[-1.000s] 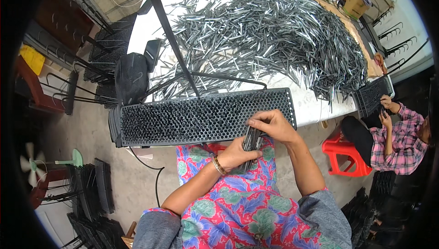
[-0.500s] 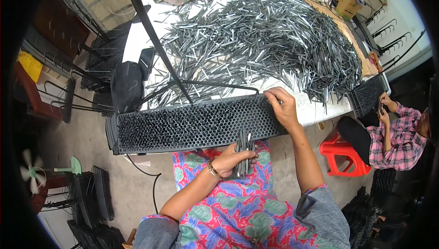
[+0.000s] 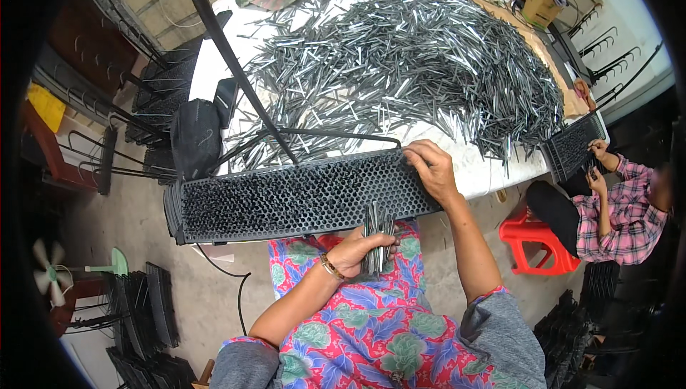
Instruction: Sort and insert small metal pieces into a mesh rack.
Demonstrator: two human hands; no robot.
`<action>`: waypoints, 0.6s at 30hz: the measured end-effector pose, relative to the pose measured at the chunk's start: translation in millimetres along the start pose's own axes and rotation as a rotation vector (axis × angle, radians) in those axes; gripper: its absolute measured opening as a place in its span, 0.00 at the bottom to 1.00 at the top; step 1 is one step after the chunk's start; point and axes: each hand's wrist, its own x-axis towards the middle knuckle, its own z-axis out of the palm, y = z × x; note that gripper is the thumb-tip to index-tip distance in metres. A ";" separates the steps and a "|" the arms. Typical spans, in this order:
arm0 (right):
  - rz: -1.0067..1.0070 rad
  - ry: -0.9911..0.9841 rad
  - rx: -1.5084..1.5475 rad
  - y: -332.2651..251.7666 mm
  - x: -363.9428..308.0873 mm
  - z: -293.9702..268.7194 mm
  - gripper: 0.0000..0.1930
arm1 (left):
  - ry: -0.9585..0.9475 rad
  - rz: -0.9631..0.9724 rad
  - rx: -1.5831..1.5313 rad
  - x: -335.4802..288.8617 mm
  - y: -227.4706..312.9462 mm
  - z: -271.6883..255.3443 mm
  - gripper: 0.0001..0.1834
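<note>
A long black panel full of round holes [image 3: 389,186] lies tilted in front of me at the table's near edge. Dark bits stick out of many holes on its left and middle; the holes toward the right look bare. My left hand [image 3: 357,249] is closed round a bundle of thin dark strips [image 3: 376,221], just below the panel's lower edge. At the panel's upper right edge is my right hand [image 3: 434,171], its thumb and fingers drawn together. Whatever it pinches is too small or hidden to make out.
A white table [image 3: 209,78] carries a large heap of loose dark strips [image 3: 400,53]. A black frame bar [image 3: 236,67] rises behind the panel. At right, a co-worker in a plaid shirt [image 3: 625,221] sits by a red stool [image 3: 525,246] at another panel. A fan [image 3: 53,274] stands at left.
My right hand has shifted slightly left along the panel's upper edge. My left hand stays almost in place with the strips. The co-worker's hands have moved a little.
</note>
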 end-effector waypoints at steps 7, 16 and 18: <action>-0.147 -0.045 -0.172 4.0 -9.6 6.4 0.06 | 0.010 0.024 0.088 -0.6 -0.4 4.1 0.11; -0.108 0.020 -0.194 -9.7 -10.4 5.2 0.08 | 0.028 0.119 0.228 2.0 2.0 2.9 0.14; 0.009 0.020 -0.061 -23.3 -11.0 1.6 0.10 | 0.057 0.180 0.265 2.0 4.0 5.6 0.13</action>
